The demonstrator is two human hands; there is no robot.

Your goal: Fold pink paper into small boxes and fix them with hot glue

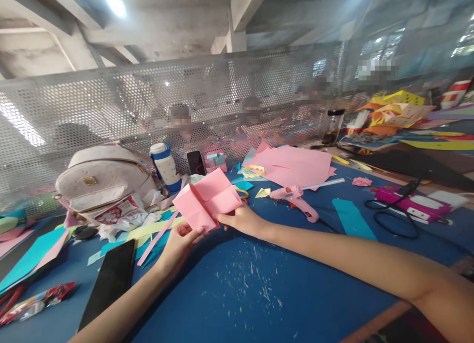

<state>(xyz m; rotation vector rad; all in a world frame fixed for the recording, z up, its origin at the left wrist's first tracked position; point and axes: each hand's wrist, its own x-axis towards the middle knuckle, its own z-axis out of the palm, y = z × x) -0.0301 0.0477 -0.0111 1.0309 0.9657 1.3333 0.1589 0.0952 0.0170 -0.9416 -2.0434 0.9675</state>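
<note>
Both my hands hold a folded pink paper (207, 197) up above the blue table (237, 288). My left hand (181, 239) pinches its lower left corner, thumb on top. The paper's lower right edge is gripped by my right hand (242, 218), fingers closed on it. Its creased flaps stand up towards the mesh screen.
A pink glue gun (296, 199) lies just right of the paper, with pink sheets (292, 166) behind it. A black phone (109, 284) lies at the left, near a white bag (103, 177) and a bottle (165, 166). Paper scraps, scissors (388, 219) and a mesh screen (148, 101) surround the spot.
</note>
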